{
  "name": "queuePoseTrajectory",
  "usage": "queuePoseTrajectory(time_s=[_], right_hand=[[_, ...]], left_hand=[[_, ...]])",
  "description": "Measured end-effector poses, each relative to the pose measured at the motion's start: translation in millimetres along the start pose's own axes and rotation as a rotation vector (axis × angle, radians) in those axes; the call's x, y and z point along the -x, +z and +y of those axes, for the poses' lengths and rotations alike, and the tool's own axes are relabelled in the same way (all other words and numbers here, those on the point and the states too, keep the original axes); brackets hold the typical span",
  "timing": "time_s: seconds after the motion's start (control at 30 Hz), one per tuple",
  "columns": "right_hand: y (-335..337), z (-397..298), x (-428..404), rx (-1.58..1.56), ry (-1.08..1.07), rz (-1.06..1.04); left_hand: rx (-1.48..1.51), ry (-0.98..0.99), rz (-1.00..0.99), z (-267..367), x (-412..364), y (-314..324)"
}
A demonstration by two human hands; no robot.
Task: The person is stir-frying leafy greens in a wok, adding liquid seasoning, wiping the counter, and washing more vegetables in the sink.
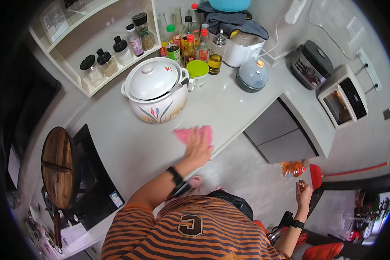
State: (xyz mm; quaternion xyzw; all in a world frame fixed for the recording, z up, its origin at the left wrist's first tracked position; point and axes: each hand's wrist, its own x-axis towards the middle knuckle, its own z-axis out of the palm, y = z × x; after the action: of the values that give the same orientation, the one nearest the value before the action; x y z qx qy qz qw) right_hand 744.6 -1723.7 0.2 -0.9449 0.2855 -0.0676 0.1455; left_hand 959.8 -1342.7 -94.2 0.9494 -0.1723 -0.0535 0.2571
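My left hand (pixel 197 151) lies palm down on a pink cloth (pixel 179 134), pressing it against the grey countertop (pixel 143 149) near its front edge. Hand and cloth are slightly blurred. Beyond them stands a white lidded pot (pixel 159 109) with painted flowers, its lid (pixel 154 81) sitting a little tilted. Off to the right, my right hand (pixel 303 193) hangs in the air away from the counter, fingers curled. Whether it holds something small is unclear. Behind it, lower down, are an oil bottle (pixel 292 169) and a red dustpan (pixel 315 175).
Sauce bottles (pixel 190 52), a green-lidded jar (pixel 198 73) and a blue-grey lidded pot (pixel 253 76) stand behind. A rice cooker (pixel 312 65) and small oven (pixel 343 97) are at right. A wooden-lidded wok (pixel 57 165) rests by the black cooktop (pixel 94 182). A spice shelf (pixel 123 66) hugs the wall.
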Motion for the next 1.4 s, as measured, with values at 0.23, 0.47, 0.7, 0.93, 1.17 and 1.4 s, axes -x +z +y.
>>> queuePoseTrajectory(time_s=[0.23, 0.47, 0.7, 0.93, 1.17, 1.4], right_hand=[[22, -30, -134, -0.174, -0.380, -0.072], [74, -143, -227, -0.222, -0.870, -0.292], [102, -279, -163, -0.339, -1.286, -0.442], [73, -366, -18, -0.374, -1.692, -0.622], [51, -422, 219, -0.489, -2.119, -0.798], [26, -448, 478, -0.404, -2.765, -1.079]], left_hand=[[-0.115, 0.105, 0.055, 66, -78, 20], [-0.197, -0.248, 0.417, 0, 47, -8], [-0.051, -1.255, 0.767, -18, 264, -21], [0.599, -1.743, 0.805, 54, 453, 32], [1.051, -1.713, 1.390, 118, 619, 176], [1.101, -1.338, 1.843, 111, 698, 53]])
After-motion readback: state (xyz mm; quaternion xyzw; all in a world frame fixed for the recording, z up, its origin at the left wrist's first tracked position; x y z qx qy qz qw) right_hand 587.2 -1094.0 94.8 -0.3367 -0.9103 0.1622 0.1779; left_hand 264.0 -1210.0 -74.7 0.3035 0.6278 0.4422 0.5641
